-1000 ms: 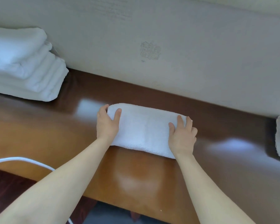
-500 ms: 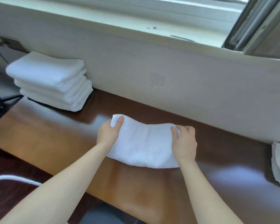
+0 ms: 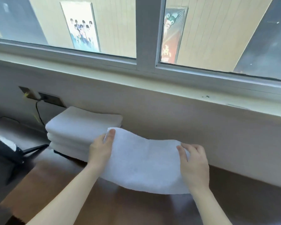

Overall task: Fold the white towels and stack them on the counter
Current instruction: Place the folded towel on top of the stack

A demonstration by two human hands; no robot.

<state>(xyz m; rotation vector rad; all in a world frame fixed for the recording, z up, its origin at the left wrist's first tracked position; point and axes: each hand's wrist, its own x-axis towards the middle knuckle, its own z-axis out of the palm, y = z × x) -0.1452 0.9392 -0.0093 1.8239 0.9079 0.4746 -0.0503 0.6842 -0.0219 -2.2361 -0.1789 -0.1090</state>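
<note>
Head view: folded towel (image 3: pixel 144 161), held clear of bench (image 3: pixel 120 207), long axis left to right, sagging at middle; left hand (image 3: pixel 101 151) and right hand (image 3: pixel 194 166) each pinch one end, fingers (image 3: pixel 183 155) curled round it; stack (image 3: pixel 81 124) lies left and beyond, nearest left hand.

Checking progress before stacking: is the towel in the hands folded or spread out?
Folded. The towel is a thick, compact rectangle, held at its two ends by the left hand and right hand.
</note>
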